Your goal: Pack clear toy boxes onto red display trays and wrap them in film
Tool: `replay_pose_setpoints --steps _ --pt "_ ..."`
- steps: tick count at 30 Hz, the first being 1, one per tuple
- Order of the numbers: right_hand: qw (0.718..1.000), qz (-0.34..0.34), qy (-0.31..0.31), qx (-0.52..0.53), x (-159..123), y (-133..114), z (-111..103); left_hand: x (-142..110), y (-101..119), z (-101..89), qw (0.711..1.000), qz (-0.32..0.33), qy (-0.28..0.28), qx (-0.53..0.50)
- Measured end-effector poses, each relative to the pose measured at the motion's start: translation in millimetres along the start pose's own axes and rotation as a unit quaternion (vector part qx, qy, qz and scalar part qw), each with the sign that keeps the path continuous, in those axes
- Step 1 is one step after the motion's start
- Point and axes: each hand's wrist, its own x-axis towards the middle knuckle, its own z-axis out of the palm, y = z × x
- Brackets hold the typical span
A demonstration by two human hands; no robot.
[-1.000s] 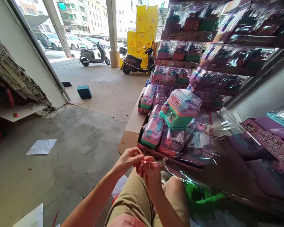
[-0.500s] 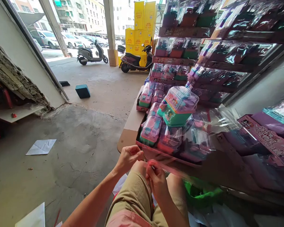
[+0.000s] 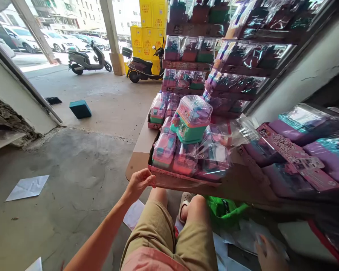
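**Left hand (image 3: 140, 183) pinching thin, clear plastic film (image 3: 172, 184) beside a filled tray**

The person is sitting in khaki shorts (image 3: 149, 233) before a brown tabletop (image 3: 139, 158). The left hand's thumb and forefinger are pressing together on an end of the film, just beside the near left corner of a shallow, dark-and-pink cardboard tray (image 3: 169, 172). The film is stretching rightward along the tray's front; where it ends is hard to make out.

The right hand (image 3: 268, 254) is hanging low at the right, below the table's level, near crumpled, clear plastic sheets (image 3: 250, 233). It is blurring, so whether its fingers are spread, pressed together or gripping something cannot be told.

Inside the tray, pink-and-teal plastic toy boxes with clear covers (image 3: 164, 148) are lying in rows. A larger green-and-pink plastic box with a clear, faceted lid (image 3: 193, 120) is standing upright on top of them. Farther right, purple boxes with clear covers (image 3: 292, 130) are lying around a pink printed cardboard panel (image 3: 288, 150). A bright green plastic bag (image 3: 224, 209) is lying under the table, to the right of the person's knees. Beyond the table, tall stacks of similar filled trays (image 3: 186, 66) are rising.
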Motion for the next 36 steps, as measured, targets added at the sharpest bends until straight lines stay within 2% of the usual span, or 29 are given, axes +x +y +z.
replay_pose_setpoints --steps 3,6,9,12,16,18,23,29,36 --pt "0.994 -0.013 0.002 0.106 30 -42 15 -2 4 0.8 1.000 -0.009 -0.007 -0.014" --pt "0.974 -0.024 -0.046 0.219 54 -96 35 -4 6 0.6 1.000 -0.011 -0.003 0.008" --pt "0.958 -0.015 -0.078 0.275 62 -125 50 -5 4 -1.3 0.999 -0.006 0.009 0.037" --pt "0.955 0.001 -0.079 0.287 57 -127 56 -4 0 -4.1 0.994 0.026 0.034 0.104" --pt "0.945 0.009 -0.086 0.316 45 -122 52 2 -3 -6.7 0.964 0.123 0.084 0.220" --pt "0.942 0.019 -0.081 0.326 40 -122 49 4 -5 -7.1 0.951 0.151 0.103 0.250" --pt "0.949 0.014 -0.043 0.312 36 -123 51 9 -9 -6.1 0.932 0.181 0.142 0.281" --pt "0.956 -0.012 -0.027 0.291 41 -117 59 12 -16 -3.0 0.913 0.202 0.159 0.316" --pt "0.978 -0.045 -0.004 0.206 49 -117 60 17 -24 1.4 0.892 0.235 0.181 0.342"
